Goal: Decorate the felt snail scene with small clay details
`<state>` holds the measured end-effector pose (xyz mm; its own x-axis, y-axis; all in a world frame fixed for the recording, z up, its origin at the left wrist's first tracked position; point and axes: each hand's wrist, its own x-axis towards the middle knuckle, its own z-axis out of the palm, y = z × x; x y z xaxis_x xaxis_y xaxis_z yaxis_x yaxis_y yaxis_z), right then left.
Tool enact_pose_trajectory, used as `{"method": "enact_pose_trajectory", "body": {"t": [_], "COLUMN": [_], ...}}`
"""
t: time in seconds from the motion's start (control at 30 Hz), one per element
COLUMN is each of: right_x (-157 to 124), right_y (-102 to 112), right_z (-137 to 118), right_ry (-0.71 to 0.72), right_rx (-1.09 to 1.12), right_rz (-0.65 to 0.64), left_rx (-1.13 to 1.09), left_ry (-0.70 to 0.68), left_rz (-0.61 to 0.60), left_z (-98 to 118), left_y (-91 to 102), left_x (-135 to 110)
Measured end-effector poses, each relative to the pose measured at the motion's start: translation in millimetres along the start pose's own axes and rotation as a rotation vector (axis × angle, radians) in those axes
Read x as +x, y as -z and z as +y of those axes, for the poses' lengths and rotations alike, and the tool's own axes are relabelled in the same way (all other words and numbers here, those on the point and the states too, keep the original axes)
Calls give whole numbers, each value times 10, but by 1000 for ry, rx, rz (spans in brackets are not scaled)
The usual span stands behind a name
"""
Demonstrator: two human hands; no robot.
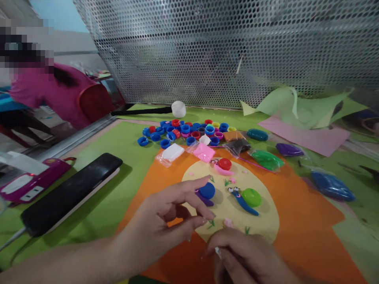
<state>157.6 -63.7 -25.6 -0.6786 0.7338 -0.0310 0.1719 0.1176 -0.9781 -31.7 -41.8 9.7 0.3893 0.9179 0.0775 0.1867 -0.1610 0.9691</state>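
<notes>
My left hand [168, 215] hovers over the left edge of a yellow paper half-disc [266, 221]. Its fingers are loosely apart and hold nothing, and the index fingertip reaches next to a blue cap [207, 190] that sits on a purple clay snail body. My right hand [248, 254] is low at the disc's front edge, with its fingers pinched on a tiny whitish bit I cannot identify. On the disc are also a blue clay snail with a green cap [251, 197] and a pink snail with a red cap [224, 164].
An orange sheet [304, 221] lies under the disc on a green table. Behind are a pile of coloured bottle caps [183, 132], bags of white [172, 152], pink [204, 152] and green [266, 159] clay, and a white ball [178, 109]. A black slab [71, 193] lies left. A person in pink [59, 94] sits beyond the mesh.
</notes>
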Motion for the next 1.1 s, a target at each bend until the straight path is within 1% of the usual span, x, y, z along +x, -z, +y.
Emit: {"method": "enact_pose_trajectory", "body": {"t": [0.1,0.2,0.27,0.47,0.63,0.73,0.97,1.1], "right_x": [0,-4,-11,0,35,29,53,71], "right_y": [-6,-14,-19,-20,-34,-41,-4,2], "right_z": [25,41,45,44,57,52,35,26], "right_ry": [11,0,-9,-33,-23,-13,72,125], "right_rx": [-6,-15,-30,-52,-54,-77,-111,-151], "right_rz": [-24,-47,-44,-24,-17,-20,-29,-14], "left_rx": [-21,-110,-136,-119,-212,-265,-253,-174], "left_ry": [80,125,126,76,137,147,139,124], "left_rz": [-33,-22,-3,43,33,27,18,3], "left_z": [8,16,16,13,34,20,-46,-59], "left_y": [-4,-18,-26,-26,-35,-31,-2,8], "left_x": [13,10,3,-3,21,25,14,2]}}
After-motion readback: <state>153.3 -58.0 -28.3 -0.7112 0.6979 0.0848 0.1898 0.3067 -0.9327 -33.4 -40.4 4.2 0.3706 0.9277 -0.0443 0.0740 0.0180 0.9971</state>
